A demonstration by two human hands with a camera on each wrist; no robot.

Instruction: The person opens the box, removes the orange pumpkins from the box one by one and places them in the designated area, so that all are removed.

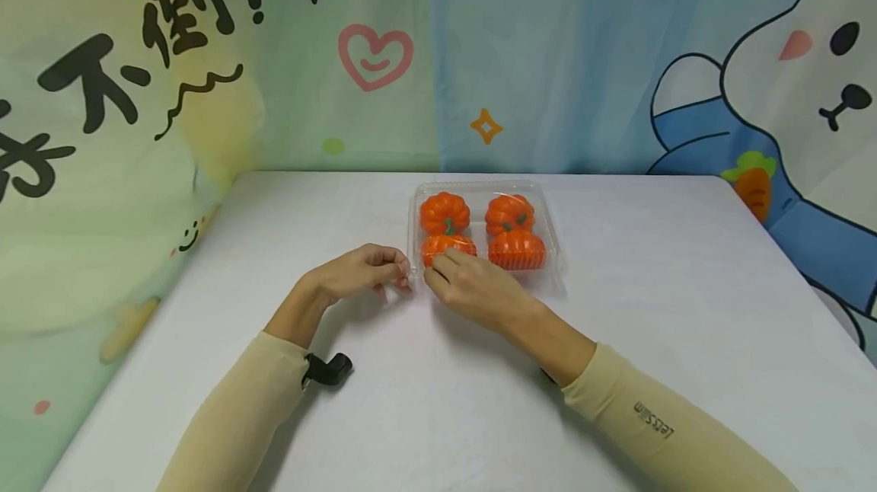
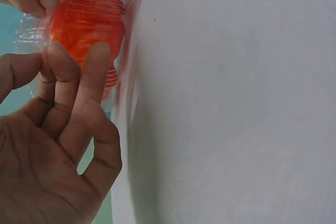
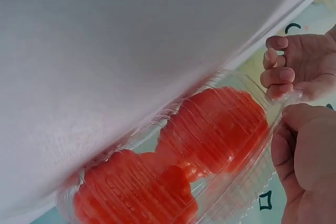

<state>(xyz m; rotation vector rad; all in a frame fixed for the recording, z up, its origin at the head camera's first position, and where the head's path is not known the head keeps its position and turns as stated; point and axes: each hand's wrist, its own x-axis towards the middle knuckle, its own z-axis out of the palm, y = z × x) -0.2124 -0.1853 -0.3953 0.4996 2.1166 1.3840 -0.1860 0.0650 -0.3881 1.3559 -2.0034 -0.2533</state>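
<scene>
Beige cloth sleeves [image 1: 236, 408]; the left hand [image 1: 372, 269] and right hand [image 1: 476, 286] pinch a clear rectangular plastic box [image 1: 479, 188] holding ridged orange pumpkins [image 1: 445, 212].

near-left orange pumpkin [image 1: 438, 244] partly hidden by right hand [image 1: 476, 286], sleeves [image 1: 233, 408] cut off below; white cartoon animal [image 1: 808, 149] cropped at right

Head view looks forward-down; close wrist views share the container [image 1: 477, 193].

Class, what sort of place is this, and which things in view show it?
Perhaps an indoor filming or demonstration corner: a cartoon-printed backdrop hangs behind a white table, and a clear container on it holds orange pumpkin-shaped pieces.
</scene>
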